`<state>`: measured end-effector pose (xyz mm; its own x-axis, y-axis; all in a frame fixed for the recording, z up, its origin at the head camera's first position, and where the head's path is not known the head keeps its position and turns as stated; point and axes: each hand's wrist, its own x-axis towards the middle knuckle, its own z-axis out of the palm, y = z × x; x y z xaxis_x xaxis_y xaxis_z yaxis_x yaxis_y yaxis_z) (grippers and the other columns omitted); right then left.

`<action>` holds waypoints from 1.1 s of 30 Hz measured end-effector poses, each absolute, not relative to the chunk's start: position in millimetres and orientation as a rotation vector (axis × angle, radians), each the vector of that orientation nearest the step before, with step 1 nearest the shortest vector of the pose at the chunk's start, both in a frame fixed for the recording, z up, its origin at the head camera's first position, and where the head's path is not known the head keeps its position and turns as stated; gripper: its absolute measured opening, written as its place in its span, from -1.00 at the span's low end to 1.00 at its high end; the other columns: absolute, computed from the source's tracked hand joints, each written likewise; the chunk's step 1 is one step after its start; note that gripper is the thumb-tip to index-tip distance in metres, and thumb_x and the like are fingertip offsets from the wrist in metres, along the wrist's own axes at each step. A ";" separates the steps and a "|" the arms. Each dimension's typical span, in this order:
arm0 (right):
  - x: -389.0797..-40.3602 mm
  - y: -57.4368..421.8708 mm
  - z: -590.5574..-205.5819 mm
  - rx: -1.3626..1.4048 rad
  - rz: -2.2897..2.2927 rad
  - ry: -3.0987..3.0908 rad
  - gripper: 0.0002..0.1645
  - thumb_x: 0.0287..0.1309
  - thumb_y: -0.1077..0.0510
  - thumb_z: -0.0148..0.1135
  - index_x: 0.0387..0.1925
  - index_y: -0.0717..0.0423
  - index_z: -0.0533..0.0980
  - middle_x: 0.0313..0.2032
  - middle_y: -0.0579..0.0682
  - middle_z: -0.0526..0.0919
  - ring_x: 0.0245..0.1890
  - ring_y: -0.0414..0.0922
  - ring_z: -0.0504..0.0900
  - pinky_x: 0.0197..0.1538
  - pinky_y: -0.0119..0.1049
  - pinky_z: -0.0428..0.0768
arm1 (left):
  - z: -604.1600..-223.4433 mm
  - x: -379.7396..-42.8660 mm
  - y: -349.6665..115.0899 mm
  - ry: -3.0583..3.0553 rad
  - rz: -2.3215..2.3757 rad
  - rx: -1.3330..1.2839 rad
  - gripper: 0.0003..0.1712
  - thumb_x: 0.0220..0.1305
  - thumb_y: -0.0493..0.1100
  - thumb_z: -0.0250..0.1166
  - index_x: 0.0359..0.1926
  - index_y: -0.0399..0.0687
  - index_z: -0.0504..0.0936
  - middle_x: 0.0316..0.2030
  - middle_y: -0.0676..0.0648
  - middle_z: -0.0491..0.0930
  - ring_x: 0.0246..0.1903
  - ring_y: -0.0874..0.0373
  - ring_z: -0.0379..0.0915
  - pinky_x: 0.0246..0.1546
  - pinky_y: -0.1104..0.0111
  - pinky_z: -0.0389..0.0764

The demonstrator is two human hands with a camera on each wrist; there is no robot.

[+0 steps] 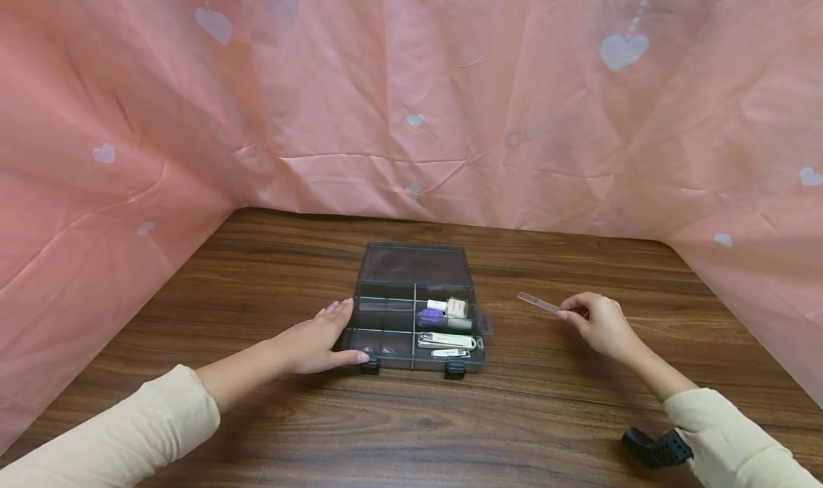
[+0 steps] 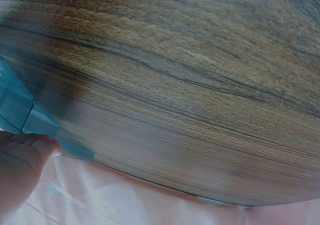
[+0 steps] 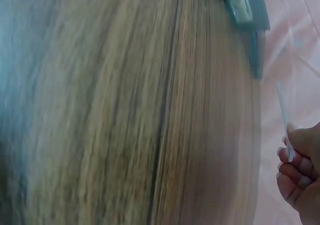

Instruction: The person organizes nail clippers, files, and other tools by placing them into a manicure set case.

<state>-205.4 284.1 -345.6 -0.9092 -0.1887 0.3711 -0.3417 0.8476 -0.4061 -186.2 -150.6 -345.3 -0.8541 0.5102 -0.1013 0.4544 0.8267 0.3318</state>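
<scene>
A smoky see-through organizer box [image 1: 414, 364] lies on the table with its lid [image 1: 416, 264] folded back. My left hand [image 1: 324, 341] rests against its left side, fingers extended along the edge and thumb at the front left corner. In the right-hand compartments lie a cream nail polish bottle [image 1: 457, 307] with a white cap, a purple bottle [image 1: 431, 318] and nail clippers [image 1: 445, 341], a larger and a smaller one. To the right of the box, my right hand [image 1: 601, 324] pinches a slim translucent nail file [image 3: 283, 107] by one end, the other end pointing toward the box.
Dark wood-grain tabletop [image 1: 411, 431] surrounds the box. Pink fabric [image 1: 411, 102] with white hearts hangs behind and on both sides. Two black latches, one of them a latch [image 1: 455, 369] at the front right, stick out from the box. A black strap piece [image 1: 656, 448] sits at my right sleeve.
</scene>
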 end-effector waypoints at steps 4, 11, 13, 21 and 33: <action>-203.1 275.2 -343.1 0.455 0.687 -2.676 -0.95 0.02 0.33 0.28 -0.44 0.29 0.59 -0.52 0.03 0.61 -0.58 -0.41 0.34 -0.56 -0.46 0.36 | -345.3 -185.6 -150.8 2.825 0.440 0.757 0.11 0.17 0.33 0.12 0.37 -0.45 -0.04 0.39 -0.37 -0.03 0.40 -0.22 -0.14 0.39 0.00 0.01; -202.4 258.2 -341.7 0.535 0.691 -2.631 -0.95 -0.02 0.33 0.31 -0.46 0.27 0.59 -0.52 -0.01 0.60 -0.57 -0.39 0.33 -0.55 -0.46 0.38 | -344.1 -185.6 -151.1 2.825 0.441 0.756 0.12 0.17 0.35 0.10 0.37 -0.46 -0.04 0.39 -0.38 -0.02 0.40 -0.23 -0.13 0.39 0.00 0.01; -202.1 252.8 -340.4 0.556 0.699 -2.626 -0.95 -0.02 0.32 0.31 -0.46 0.27 0.59 -0.52 -0.02 0.60 -0.57 -0.38 0.33 -0.54 -0.46 0.38 | -344.0 -185.7 -151.2 2.825 0.447 0.758 0.12 0.17 0.35 0.10 0.37 -0.46 -0.04 0.38 -0.39 -0.02 0.40 -0.23 -0.13 0.39 0.00 0.01; -203.0 228.7 -334.3 0.630 0.761 -2.583 -0.95 -0.05 0.33 0.34 -0.48 0.25 0.60 -0.54 -0.04 0.58 -0.52 -0.33 0.38 -0.49 -0.46 0.41 | -342.0 -185.2 -150.9 2.826 0.437 0.757 0.11 0.18 0.33 0.11 0.37 -0.47 -0.04 0.38 -0.41 -0.02 0.40 -0.23 -0.14 0.39 -0.01 0.01; -211.8 189.6 -330.8 0.697 0.840 -2.624 -0.92 0.01 0.29 0.31 -0.46 0.28 0.60 -0.51 -0.01 0.60 -0.47 -0.24 0.41 -0.43 -0.44 0.43 | -341.7 -185.2 -149.9 2.834 0.421 0.756 0.09 0.18 0.30 0.13 0.36 -0.47 -0.03 0.37 -0.41 -0.01 0.40 -0.24 -0.13 0.39 -0.01 0.01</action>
